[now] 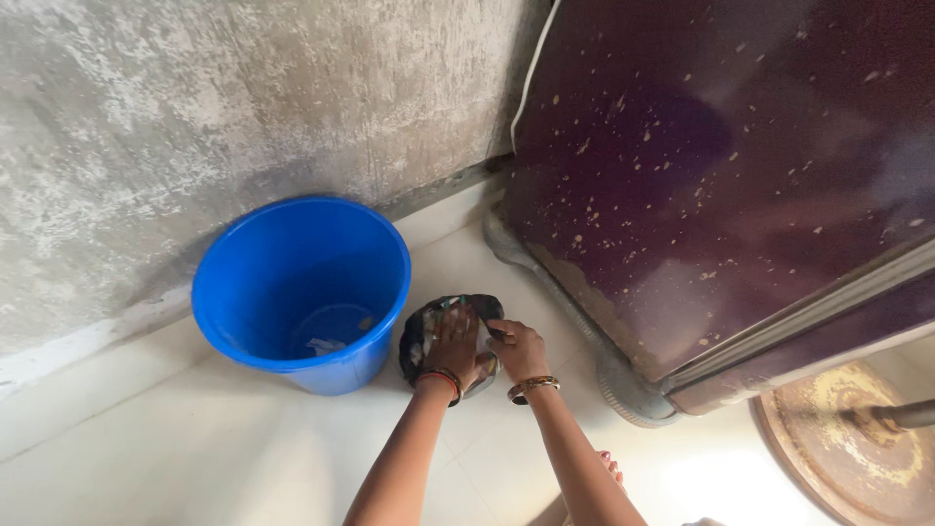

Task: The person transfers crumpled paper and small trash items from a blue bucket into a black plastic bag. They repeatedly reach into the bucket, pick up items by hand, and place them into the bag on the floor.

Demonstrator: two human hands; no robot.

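Note:
A black plastic bag (417, 336) full of mixed rubbish sits on the white floor beside a blue bucket (292, 253). My left hand (450, 343) lies flat on top of the bag's contents, fingers spread and pressing down. My right hand (518, 351) grips the bag's right edge. Both wrists wear bangles. The bucket stands upright just left of the bag and holds a few scraps at its bottom.
A rough grey wall (195, 107) runs behind the bucket. A dark maroon, speckled fridge (721, 175) stands to the right, close to the bag. A round rusty stand base (847, 448) sits at the lower right. My toes (609, 466) show below my right arm.

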